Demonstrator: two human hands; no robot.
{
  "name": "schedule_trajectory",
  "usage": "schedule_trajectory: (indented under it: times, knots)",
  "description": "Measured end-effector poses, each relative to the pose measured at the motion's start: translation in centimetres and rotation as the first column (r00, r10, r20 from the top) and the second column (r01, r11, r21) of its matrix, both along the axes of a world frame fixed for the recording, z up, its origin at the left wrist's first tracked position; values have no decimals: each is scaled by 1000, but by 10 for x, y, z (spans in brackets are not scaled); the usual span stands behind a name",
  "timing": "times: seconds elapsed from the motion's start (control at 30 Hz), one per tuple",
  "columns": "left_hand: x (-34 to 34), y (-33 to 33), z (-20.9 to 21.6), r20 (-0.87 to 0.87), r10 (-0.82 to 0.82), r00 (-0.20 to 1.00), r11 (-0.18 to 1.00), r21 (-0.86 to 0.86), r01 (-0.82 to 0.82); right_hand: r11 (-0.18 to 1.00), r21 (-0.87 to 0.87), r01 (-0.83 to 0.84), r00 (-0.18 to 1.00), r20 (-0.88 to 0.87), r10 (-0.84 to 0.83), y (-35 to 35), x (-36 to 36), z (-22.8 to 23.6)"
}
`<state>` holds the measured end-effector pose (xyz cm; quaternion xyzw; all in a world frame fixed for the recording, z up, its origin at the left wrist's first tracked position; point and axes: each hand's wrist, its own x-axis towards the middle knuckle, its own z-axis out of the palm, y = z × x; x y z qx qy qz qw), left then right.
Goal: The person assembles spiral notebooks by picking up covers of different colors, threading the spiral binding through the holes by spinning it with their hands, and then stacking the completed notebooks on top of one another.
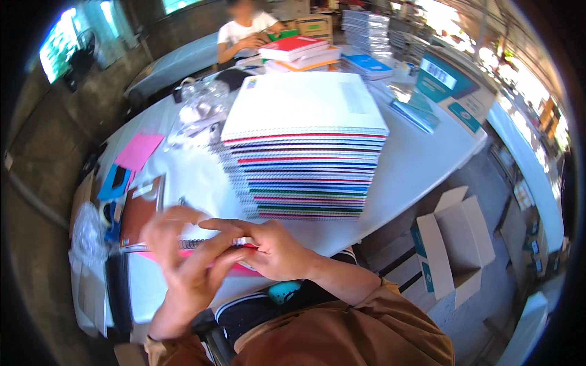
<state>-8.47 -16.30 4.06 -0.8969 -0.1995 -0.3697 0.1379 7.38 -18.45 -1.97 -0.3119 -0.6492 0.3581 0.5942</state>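
My right hand [278, 249] is closed, pinching a small white piece [244, 241] with a reddish edge, too small to name. My left hand [189, 262] reaches to the same spot from the other side. Motion smears its fingers, so its grip does not show. Below both hands, at the table's near edge, lies a spiral notebook with a pink cover [149, 254], partly hidden by my left hand. Just beyond my hands rises a tall stack of spiral notebooks [308, 168], white on top, with coloured edges and wire bindings facing me.
Left of the stack lie a brown notebook [140, 210], a pink sheet [139, 151] and crumpled clear plastic [198, 113]. Books [299, 49] are piled at the back, near a seated person [244, 33]. A teal box [455, 85] stands at right; an open carton [455, 244] is on the floor.
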Motion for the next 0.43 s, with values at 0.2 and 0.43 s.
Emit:
schedule_trajectory:
  times: [0.2,0.43]
  knots:
    - [19,24,-12,891,268,366,952,-304,44,962,272,-32,585,-775,239,11,41,50]
    - [68,68,27,893,-1,450,958,-128,257,299,329,896,375,-197,-906,25,122,52]
